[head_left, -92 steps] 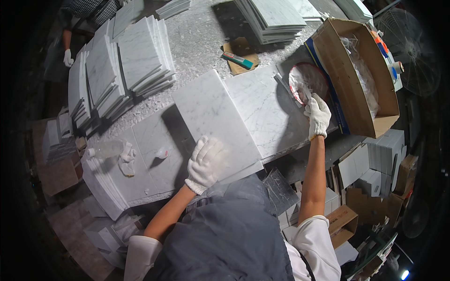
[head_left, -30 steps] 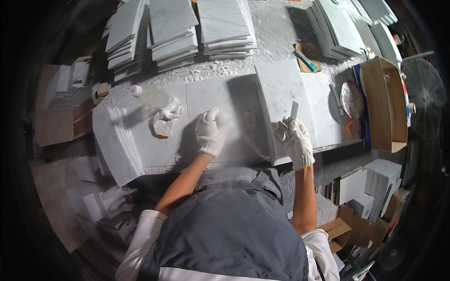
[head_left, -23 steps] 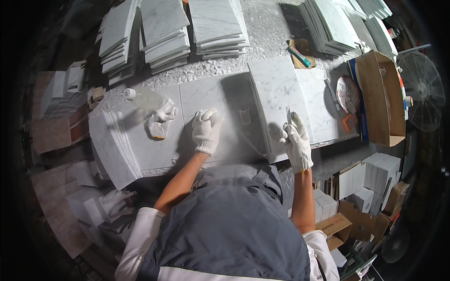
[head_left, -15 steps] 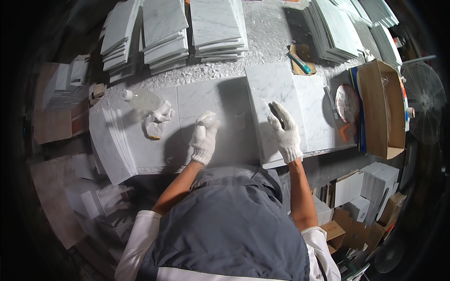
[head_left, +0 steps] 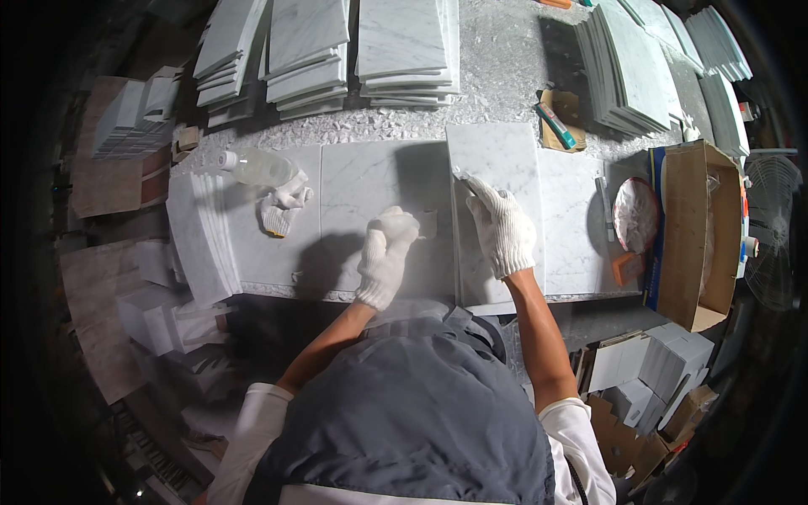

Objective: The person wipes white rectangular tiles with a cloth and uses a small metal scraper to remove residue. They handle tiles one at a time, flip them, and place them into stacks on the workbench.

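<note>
Both my hands wear white knit gloves. My left hand (head_left: pixel 385 257) is closed above the marble worktop (head_left: pixel 362 172), round something pale that I cannot make out. My right hand (head_left: pixel 505 231) lies on a pale grey-veined marble tile (head_left: pixel 497 151), its fingers stretched toward the tile's left edge and its thumb apart from them. That tile rests on the worktop, its near end reaching the front edge. A small whitish square piece (head_left: pixel 428 224) lies just right of my left fist. Farther left are a crumpled white glove (head_left: pixel 284 206) and a clear plastic bottle (head_left: pixel 261 168) on its side.
Marble tile stacks (head_left: pixel 307 42) stand at the back, with white chips (head_left: pixel 379 126) before them. Leaning tiles (head_left: pixel 202 244) sit at the left end. To the right are a teal-handled tool (head_left: pixel 555 126), a round plastic-wrapped item (head_left: pixel 635 215), an orange block (head_left: pixel 626 268) and an open cardboard box (head_left: pixel 686 227).
My left hand has moved slightly right, still closed. My right hand has turned so its fingers point to the tile's left edge. The tile now sits straighter. The whole view has shifted a little.
</note>
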Demonstrator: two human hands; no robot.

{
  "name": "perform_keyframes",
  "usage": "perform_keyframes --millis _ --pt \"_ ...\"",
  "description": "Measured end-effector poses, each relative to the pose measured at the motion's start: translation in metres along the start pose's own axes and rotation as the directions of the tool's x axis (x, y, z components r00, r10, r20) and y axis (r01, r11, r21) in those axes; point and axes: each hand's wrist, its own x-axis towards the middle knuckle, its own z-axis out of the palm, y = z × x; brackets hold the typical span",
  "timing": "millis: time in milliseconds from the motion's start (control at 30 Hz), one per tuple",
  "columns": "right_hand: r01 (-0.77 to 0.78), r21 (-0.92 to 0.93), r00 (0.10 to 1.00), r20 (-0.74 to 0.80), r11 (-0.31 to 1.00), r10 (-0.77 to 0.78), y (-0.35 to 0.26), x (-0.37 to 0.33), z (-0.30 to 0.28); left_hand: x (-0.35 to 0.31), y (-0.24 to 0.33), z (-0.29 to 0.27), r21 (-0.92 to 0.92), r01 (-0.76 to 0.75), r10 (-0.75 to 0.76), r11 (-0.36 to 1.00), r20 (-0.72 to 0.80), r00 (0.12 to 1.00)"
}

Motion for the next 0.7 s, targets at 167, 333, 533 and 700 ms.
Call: perform_keyframes --millis 167,333,533,700 --pt "0.014 -0.023 1.0 -0.019 1.0 -0.014 0.001 0.007 0.005 0.003 0.004 0.0 -0.059 0.036 -0.036 0.998 -0.007 0.999" --pt "0.02 0.006 0.999 -0.025 1.0 -0.02 0.003 0.012 0.004 0.004 0.006 0.002 -0.05 0.007 -0.007 0.999 0.004 1.0" --pt "0.045 -0.142 0.999 0.029 0.989 -0.042 -0.004 0.014 0.003 0.007 0.003 0.001 -0.011 -0.034 0.034 0.999 0.021 0.999" --pt "0.025 -0.238 0.982 0.189 0.971 0.021 -0.012 -0.005 -0.013 0.012 0.0 -0.004 0.056 -0.097 0.095 0.994 0.04 0.995"
